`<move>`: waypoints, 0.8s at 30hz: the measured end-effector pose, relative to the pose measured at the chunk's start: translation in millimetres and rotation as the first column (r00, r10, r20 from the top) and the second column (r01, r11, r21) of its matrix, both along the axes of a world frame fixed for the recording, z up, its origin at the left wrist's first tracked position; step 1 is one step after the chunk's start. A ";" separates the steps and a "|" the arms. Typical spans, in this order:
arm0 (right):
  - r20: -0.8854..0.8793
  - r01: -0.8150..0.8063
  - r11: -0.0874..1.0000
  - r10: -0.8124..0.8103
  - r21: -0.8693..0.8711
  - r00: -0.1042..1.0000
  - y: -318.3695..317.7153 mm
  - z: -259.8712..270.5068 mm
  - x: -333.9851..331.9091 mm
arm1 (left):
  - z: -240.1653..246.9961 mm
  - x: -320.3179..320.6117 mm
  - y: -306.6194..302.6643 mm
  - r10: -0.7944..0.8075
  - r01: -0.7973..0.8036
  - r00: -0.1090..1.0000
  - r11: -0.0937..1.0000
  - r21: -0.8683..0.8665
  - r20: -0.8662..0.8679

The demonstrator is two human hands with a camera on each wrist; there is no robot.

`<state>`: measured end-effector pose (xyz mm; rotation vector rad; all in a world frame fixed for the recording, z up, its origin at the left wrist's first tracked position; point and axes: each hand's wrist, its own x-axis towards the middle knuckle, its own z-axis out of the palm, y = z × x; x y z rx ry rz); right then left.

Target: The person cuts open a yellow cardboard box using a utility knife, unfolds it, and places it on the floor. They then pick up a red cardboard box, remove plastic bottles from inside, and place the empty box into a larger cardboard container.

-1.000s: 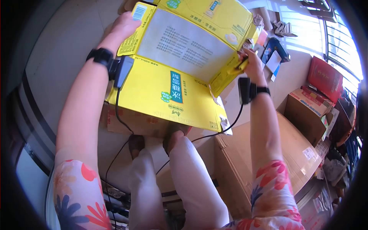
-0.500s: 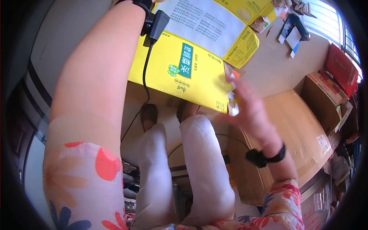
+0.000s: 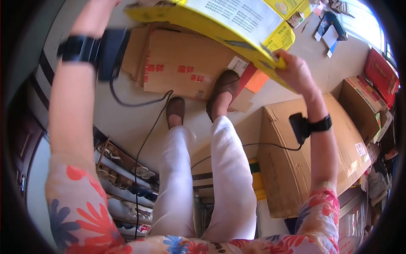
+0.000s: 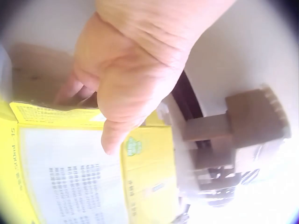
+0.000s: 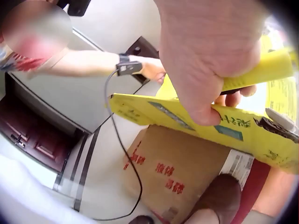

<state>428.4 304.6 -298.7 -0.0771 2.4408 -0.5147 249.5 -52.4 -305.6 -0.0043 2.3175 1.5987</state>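
Observation:
An opened-out yellow drink carton [image 3: 241, 17] hangs in front of me, its pale printed panel facing up and its near panel folded up almost edge-on. My left hand [image 4: 140, 70] grips the edge, thumb on the pale side and the other fingers behind; in the head view this hand is cut off at the top. On the near panel's right part, my right hand [image 3: 296, 72] holds the cardboard, its thumb [image 5: 205, 114] pressed on the printed face. A yellow bar-like piece [image 5: 266, 67] with a dark underside runs out of that hand; I cannot tell what it is.
Flattened brown cardboard [image 3: 182, 55] with red print lies on the floor by my brown shoes [image 3: 175, 108]. A large cardboard box [image 3: 313, 148] stands at right, with a red case [image 3: 378, 74] beyond. The shoe rack [image 3: 122, 182] is at lower left. Black cables [image 3: 148, 148] trail from both wrists.
My right hand left the carton's side flap, came down spread to the near corner, then took hold of the near panel. That panel has swung up, uncovering the brown cardboard below.

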 end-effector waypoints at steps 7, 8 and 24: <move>0.190 0.097 0.991 -0.078 -0.097 0.979 10.3 7.4 -36.8 | -96.9 96.7 -44.0 0.082 -0.089 0.961 0.996 0.014 0.265; 0.215 0.151 0.986 -0.132 -0.077 0.968 10.7 7.3 -36.4 | -89.7 101.9 -34.4 0.368 -0.362 0.912 0.930 -0.069 0.183; 0.301 0.242 0.968 -0.210 -0.070 0.930 9.1 9.3 -31.2 | -153.5 142.5 49.3 0.087 -0.727 0.580 0.504 0.467 0.810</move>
